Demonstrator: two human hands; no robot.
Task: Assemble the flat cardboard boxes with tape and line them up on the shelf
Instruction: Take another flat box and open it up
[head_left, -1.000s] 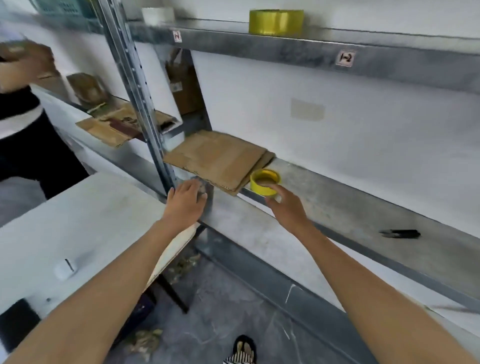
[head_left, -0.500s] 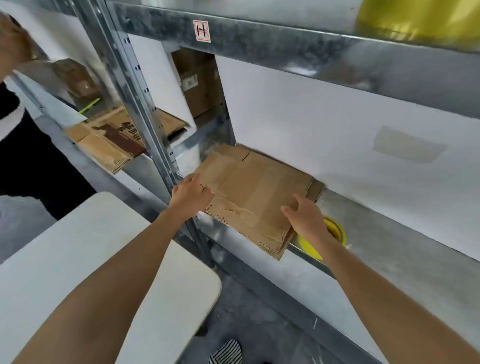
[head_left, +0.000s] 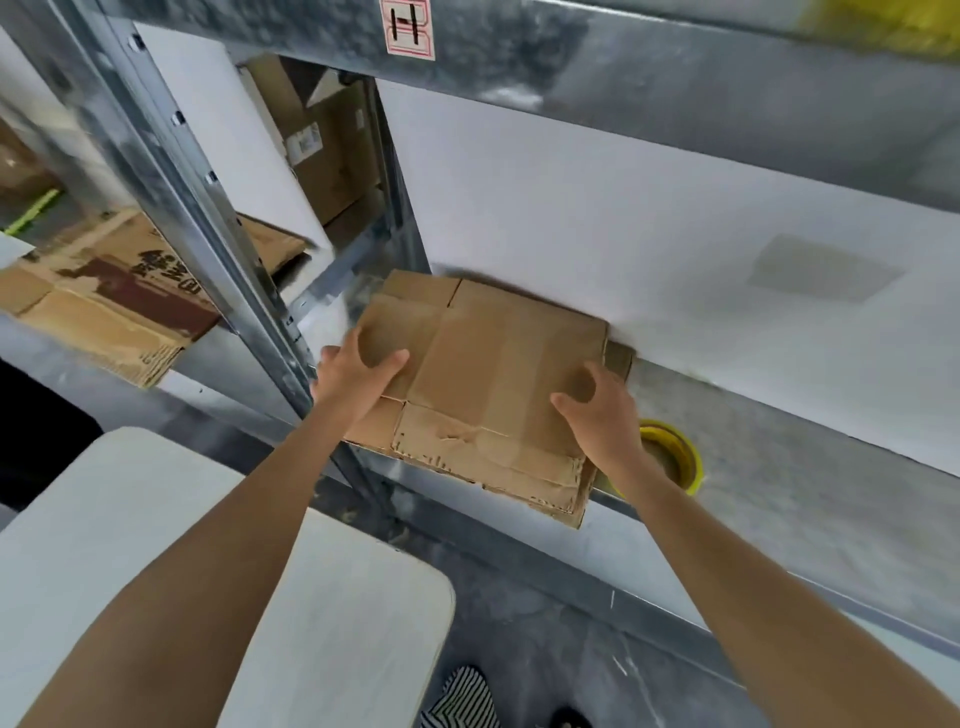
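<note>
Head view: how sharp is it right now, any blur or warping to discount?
Head view: flat cardboard, left hand and right hand fairly sharp; shelf upright and top-shelf yellow roll smeared by blur; wide-angle lens bows the shelf beams; soft even light, no harsh glare.
</note>
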